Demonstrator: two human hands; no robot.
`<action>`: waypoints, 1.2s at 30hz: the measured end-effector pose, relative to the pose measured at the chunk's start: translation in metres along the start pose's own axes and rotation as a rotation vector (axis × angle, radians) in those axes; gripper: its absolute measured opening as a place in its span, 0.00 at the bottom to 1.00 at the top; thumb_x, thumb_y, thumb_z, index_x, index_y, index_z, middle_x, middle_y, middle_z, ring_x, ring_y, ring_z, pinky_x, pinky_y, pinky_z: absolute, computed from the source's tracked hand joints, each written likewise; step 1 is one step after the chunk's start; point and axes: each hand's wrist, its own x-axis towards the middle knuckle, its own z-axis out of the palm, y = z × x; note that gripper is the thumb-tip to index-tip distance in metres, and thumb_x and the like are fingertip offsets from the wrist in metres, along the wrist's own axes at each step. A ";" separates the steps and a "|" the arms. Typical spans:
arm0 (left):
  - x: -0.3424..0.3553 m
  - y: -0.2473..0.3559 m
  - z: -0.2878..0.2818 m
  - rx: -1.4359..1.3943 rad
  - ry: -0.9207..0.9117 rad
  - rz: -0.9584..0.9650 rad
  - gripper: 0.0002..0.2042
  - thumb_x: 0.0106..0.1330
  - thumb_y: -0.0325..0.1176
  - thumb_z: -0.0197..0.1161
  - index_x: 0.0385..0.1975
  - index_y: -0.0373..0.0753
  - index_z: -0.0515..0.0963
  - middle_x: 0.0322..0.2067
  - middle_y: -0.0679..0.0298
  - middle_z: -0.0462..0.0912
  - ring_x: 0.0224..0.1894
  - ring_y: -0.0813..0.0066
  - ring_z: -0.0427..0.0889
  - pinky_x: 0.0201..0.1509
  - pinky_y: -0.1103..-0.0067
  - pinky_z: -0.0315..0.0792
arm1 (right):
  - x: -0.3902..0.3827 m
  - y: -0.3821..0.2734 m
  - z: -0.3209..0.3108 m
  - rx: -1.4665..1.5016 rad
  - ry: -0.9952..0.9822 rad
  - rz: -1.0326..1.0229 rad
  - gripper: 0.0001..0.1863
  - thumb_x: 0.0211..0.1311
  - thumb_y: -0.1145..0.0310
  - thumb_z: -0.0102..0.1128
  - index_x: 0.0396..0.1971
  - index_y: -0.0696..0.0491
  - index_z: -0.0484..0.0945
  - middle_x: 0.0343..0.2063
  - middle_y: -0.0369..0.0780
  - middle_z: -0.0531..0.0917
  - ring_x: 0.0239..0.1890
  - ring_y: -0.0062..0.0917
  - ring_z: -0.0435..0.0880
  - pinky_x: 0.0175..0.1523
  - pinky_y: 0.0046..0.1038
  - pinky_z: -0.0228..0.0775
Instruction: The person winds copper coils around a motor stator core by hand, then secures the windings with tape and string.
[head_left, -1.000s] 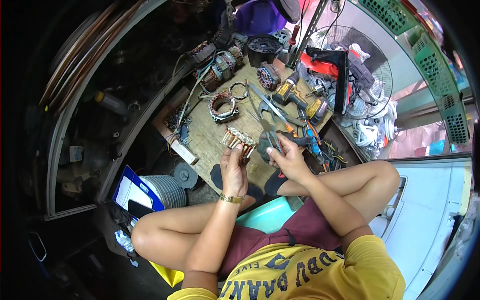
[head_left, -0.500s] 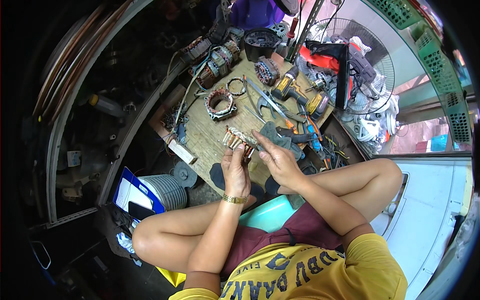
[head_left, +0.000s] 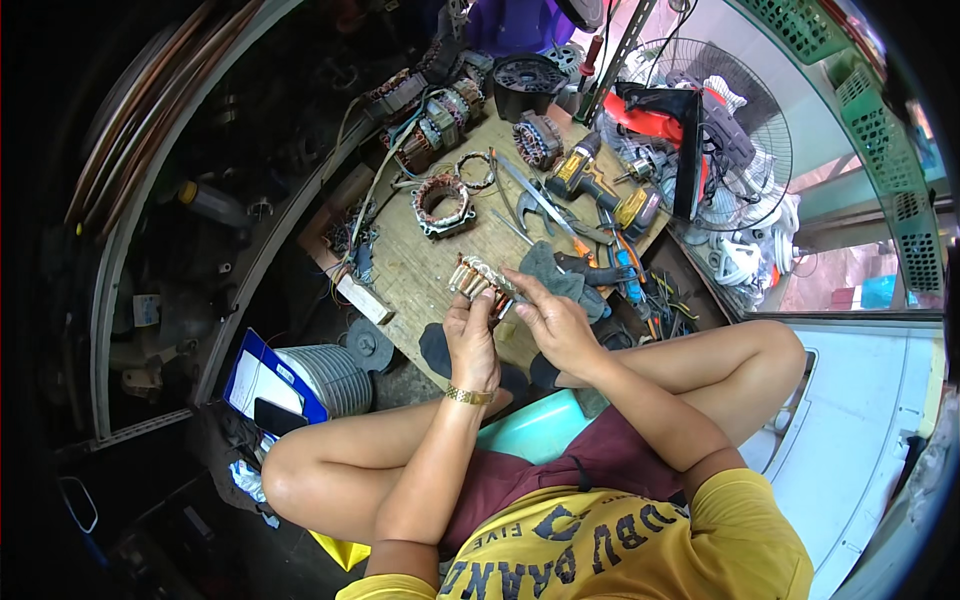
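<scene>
My left hand (head_left: 472,335) grips a copper-wound part (head_left: 466,277) between thumb and fingers, holding it up over the near part of the wooden bench (head_left: 400,275). My right hand (head_left: 560,325) meets that part's right end, index finger stretched out and thumb below; I cannot tell whether anything is pinched there. A dark grey cloth (head_left: 545,268) lies just beyond my right fingers, a ring-shaped stator (head_left: 446,228) sits farther back, and a yellow-and-black drill (head_left: 584,176) lies to its right.
</scene>
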 end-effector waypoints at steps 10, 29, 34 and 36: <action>-0.001 0.000 0.007 0.127 0.005 0.097 0.12 0.71 0.28 0.61 0.52 0.35 0.76 0.44 0.65 0.84 0.43 0.78 0.83 0.50 0.81 0.76 | 0.005 -0.002 -0.001 -0.111 0.075 -0.066 0.22 0.72 0.64 0.52 0.64 0.43 0.69 0.40 0.50 0.86 0.45 0.49 0.85 0.45 0.44 0.77; 0.002 -0.005 0.004 0.140 -0.026 0.165 0.15 0.71 0.26 0.61 0.57 0.36 0.75 0.47 0.66 0.83 0.46 0.80 0.82 0.50 0.82 0.75 | 0.008 -0.006 -0.007 -0.160 0.119 -0.178 0.26 0.72 0.63 0.54 0.69 0.39 0.67 0.43 0.50 0.85 0.43 0.49 0.85 0.44 0.43 0.77; -0.002 -0.008 0.012 0.187 -0.024 0.194 0.15 0.71 0.26 0.61 0.56 0.36 0.75 0.46 0.67 0.84 0.44 0.82 0.82 0.48 0.83 0.74 | 0.007 -0.012 -0.005 -0.178 0.128 -0.062 0.22 0.72 0.64 0.54 0.64 0.41 0.71 0.41 0.49 0.86 0.41 0.49 0.85 0.42 0.45 0.77; -0.003 -0.010 0.013 0.217 -0.041 0.205 0.14 0.71 0.26 0.60 0.56 0.37 0.76 0.46 0.67 0.83 0.44 0.83 0.81 0.47 0.84 0.74 | 0.009 -0.011 -0.004 -0.163 0.139 -0.062 0.20 0.72 0.64 0.53 0.63 0.42 0.72 0.40 0.49 0.86 0.40 0.49 0.86 0.41 0.45 0.77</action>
